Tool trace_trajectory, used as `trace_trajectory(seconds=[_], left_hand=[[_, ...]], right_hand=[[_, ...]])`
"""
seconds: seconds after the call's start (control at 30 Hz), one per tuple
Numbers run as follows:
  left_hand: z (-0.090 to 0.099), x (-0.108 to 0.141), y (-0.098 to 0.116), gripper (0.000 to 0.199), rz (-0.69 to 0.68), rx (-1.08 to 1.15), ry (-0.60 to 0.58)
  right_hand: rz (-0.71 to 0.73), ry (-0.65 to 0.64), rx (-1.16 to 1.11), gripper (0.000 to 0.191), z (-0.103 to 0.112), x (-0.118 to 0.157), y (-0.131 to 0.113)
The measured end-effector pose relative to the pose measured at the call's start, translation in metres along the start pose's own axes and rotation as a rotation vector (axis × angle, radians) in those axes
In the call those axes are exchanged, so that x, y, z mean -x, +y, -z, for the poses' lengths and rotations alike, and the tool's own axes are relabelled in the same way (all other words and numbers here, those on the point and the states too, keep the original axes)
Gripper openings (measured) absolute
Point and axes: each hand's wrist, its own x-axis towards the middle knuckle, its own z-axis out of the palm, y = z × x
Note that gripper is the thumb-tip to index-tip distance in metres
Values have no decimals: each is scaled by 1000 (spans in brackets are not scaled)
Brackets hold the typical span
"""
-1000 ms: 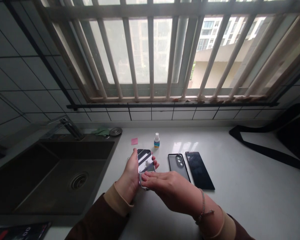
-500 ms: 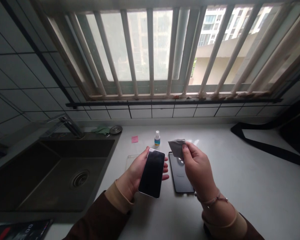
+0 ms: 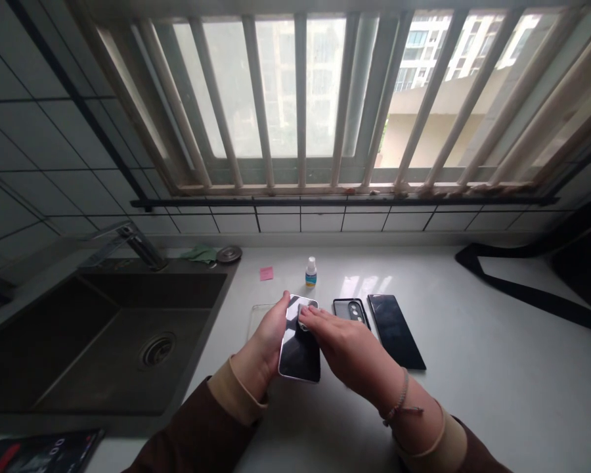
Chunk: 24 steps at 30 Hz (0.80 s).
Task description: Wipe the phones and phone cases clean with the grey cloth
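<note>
- One wide window [image 3: 276, 98] with upright bars spans the far side.
- White counter [image 3: 502, 401] runs below it, from the sink to the right edge of view.
- Dark sink [image 3: 79, 368] on the left, with a tap [image 3: 140, 246] at its far rim.
- Black strap [image 3: 526, 292] looped on the far right of the counter.
- Right hand [image 3: 349, 345]: fingers straight and pressed together, laid over the far part of a phone's screen. Its thumb is hidden, so I cannot tell whether it pinches. A cord bracelet [image 3: 404, 386] circles the wrist.
- Left hand [image 3: 261, 345]: curled under that phone, thumb along its left edge, other fingers out of sight.
- Dark phone [image 3: 299, 358], raised above the counter between both hands, tilted, with light reflected on its far half.
- Black slab [image 3: 396, 332], lying flat right of the hands.
- Black-rimmed case [image 3: 343, 309] just left of the slab, partly behind the right hand.
- Clear case [image 3: 259, 316] showing beyond the left hand.
- Small bottle [image 3: 310, 272] upright on the far side, white-capped.
- Pink note [image 3: 266, 273] left of the bottle.
- Grey cloth [image 3: 303, 322], a small piece showing under the right fingertips, against the screen.
</note>
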Motion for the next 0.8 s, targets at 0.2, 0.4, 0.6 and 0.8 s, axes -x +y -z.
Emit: trace_trajectory(seconds=[0.2,0.4,0.6,0.8], left_hand=[[6,5,11,65,-3,-54,95],[13,4,23,65,-90,-95,164],[20,0,28,61,-128,-88,173],[12,5,27,59,-87,-146,-16]], right_hand=[[113,-70,-142,40,12,0,-17],[187,-68,-256,35,15,1,-27],[116,-133,-314,37,22,4,-36],[-364,264,-519,31,25,0,-17]])
